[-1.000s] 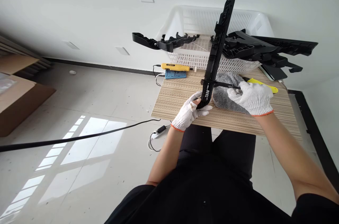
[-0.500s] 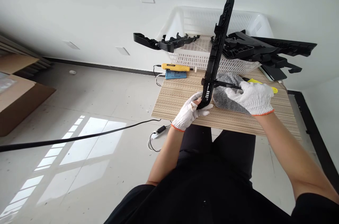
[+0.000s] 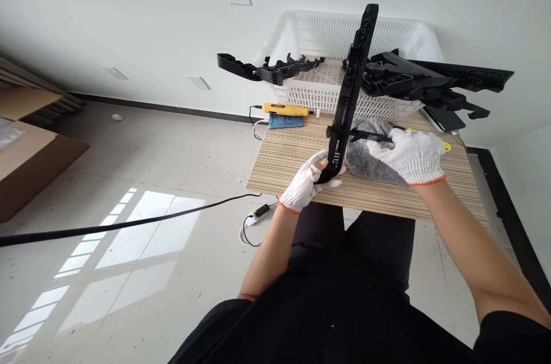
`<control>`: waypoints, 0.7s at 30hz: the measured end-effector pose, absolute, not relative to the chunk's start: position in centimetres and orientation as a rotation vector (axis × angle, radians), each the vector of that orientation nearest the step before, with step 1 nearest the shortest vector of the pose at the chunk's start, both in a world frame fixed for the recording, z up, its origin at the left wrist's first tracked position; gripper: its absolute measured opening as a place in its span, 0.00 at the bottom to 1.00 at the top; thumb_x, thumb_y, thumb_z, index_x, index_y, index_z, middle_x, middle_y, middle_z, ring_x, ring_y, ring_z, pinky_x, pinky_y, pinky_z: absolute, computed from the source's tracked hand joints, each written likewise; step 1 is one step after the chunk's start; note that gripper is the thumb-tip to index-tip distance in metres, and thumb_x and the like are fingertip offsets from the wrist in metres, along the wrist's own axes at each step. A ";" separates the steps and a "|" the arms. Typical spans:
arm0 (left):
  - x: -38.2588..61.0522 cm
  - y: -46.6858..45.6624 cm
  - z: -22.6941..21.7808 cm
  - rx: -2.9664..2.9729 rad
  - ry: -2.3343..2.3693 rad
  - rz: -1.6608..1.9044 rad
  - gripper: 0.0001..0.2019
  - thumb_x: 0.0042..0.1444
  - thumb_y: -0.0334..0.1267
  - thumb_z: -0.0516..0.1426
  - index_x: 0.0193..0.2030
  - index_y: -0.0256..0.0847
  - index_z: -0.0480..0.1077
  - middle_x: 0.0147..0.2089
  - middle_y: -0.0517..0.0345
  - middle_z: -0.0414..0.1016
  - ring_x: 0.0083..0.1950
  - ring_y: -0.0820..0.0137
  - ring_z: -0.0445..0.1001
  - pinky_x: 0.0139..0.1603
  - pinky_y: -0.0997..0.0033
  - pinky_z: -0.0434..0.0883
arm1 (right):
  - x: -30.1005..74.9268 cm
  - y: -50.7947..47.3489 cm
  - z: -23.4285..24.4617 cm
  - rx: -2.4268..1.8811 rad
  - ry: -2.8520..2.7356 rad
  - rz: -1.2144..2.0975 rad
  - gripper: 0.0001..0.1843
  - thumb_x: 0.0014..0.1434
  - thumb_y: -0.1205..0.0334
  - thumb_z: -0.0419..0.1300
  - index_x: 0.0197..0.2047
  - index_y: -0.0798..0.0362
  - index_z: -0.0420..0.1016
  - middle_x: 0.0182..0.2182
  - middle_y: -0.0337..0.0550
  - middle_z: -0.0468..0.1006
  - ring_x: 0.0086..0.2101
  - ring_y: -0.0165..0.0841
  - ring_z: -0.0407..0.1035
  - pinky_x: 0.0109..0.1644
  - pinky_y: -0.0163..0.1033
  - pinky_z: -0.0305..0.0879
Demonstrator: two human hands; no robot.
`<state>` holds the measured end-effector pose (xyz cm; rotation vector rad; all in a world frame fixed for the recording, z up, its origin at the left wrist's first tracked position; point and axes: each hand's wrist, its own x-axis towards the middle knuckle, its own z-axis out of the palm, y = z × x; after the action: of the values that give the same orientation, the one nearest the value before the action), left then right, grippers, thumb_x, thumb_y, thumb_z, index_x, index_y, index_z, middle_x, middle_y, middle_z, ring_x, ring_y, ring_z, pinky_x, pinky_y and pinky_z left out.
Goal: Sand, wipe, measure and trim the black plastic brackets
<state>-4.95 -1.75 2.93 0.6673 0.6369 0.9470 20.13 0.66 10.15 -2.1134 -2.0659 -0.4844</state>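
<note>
My left hand point(image 3: 306, 183), in a white glove, grips the lower end of a long black plastic part point(image 3: 352, 80) that stands upright on the wooden table point(image 3: 293, 151). My right hand point(image 3: 411, 156), also gloved, is closed around a thin black tool point(image 3: 365, 135) with a yellow handle point(image 3: 447, 146). The tool's tip touches the part's lower section. A grey cloth point(image 3: 365, 154) lies under my right hand.
A white plastic basket point(image 3: 327, 37) at the table's back holds several black plastic parts point(image 3: 413, 80), some sticking out left point(image 3: 258, 69). A yellow tool point(image 3: 282, 108) and blue box point(image 3: 284, 120) lie at the table's far left. Cardboard boxes point(image 3: 26, 157) and a cable point(image 3: 129, 223) are on the floor.
The upright black part has sunk slightly and tilted a little. My right hand with the tool has shifted slightly up and left against it.
</note>
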 end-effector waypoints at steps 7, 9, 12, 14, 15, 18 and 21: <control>-5.0 -1.9 3.3 0.698 0.640 0.952 0.42 0.47 0.65 0.75 0.64 0.43 0.77 0.66 0.42 0.79 0.68 0.46 0.79 0.53 0.62 0.85 | 19.8 0.5 10.8 -2.180 -2.135 -0.492 0.28 0.64 0.41 0.49 0.34 0.55 0.80 0.24 0.57 0.76 0.26 0.41 0.65 0.31 0.46 0.46; -5.0 -1.9 3.4 0.709 0.647 0.942 0.42 0.47 0.65 0.75 0.64 0.43 0.77 0.66 0.42 0.79 0.69 0.46 0.78 0.55 0.61 0.85 | 19.9 0.5 10.7 -2.188 -2.135 -0.468 0.26 0.65 0.45 0.48 0.34 0.55 0.80 0.24 0.57 0.76 0.26 0.41 0.65 0.31 0.46 0.46; -5.1 -1.8 3.2 0.727 0.647 0.938 0.42 0.47 0.66 0.74 0.64 0.43 0.77 0.67 0.42 0.79 0.70 0.45 0.77 0.57 0.60 0.85 | 20.2 0.5 10.3 -2.163 -2.104 -0.437 0.27 0.64 0.41 0.49 0.29 0.52 0.76 0.23 0.55 0.74 0.26 0.40 0.64 0.32 0.46 0.47; -5.1 -1.8 2.9 0.740 0.638 0.942 0.42 0.48 0.67 0.74 0.64 0.43 0.77 0.67 0.42 0.78 0.70 0.46 0.77 0.56 0.61 0.85 | 20.3 0.6 10.0 -2.139 -2.083 -0.433 0.27 0.63 0.38 0.51 0.26 0.50 0.73 0.22 0.54 0.73 0.26 0.39 0.63 0.33 0.46 0.47; -5.1 -1.8 2.8 0.747 0.629 0.942 0.42 0.49 0.67 0.73 0.64 0.44 0.77 0.68 0.42 0.78 0.70 0.46 0.77 0.56 0.61 0.85 | 20.4 0.6 9.9 -2.128 -2.077 -0.433 0.27 0.63 0.37 0.52 0.25 0.50 0.71 0.22 0.54 0.73 0.26 0.39 0.62 0.33 0.46 0.46; -5.2 -1.8 2.3 0.765 0.604 0.945 0.41 0.52 0.68 0.71 0.65 0.44 0.76 0.70 0.42 0.77 0.71 0.46 0.76 0.57 0.62 0.84 | 20.5 0.5 9.8 -2.117 -2.071 -0.440 0.27 0.64 0.37 0.53 0.24 0.49 0.69 0.21 0.53 0.72 0.26 0.37 0.60 0.33 0.46 0.46; -5.2 -1.8 2.2 0.752 0.611 0.944 0.42 0.51 0.68 0.72 0.66 0.44 0.76 0.71 0.42 0.76 0.72 0.45 0.75 0.58 0.60 0.84 | 20.6 0.5 9.6 -2.110 -2.087 -0.469 0.30 0.64 0.34 0.53 0.24 0.50 0.70 0.20 0.51 0.71 0.25 0.36 0.60 0.33 0.45 0.46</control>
<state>-5.21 -1.79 2.17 0.7524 0.6110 0.9437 20.58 0.55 9.59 -2.1098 -2.0871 -0.4689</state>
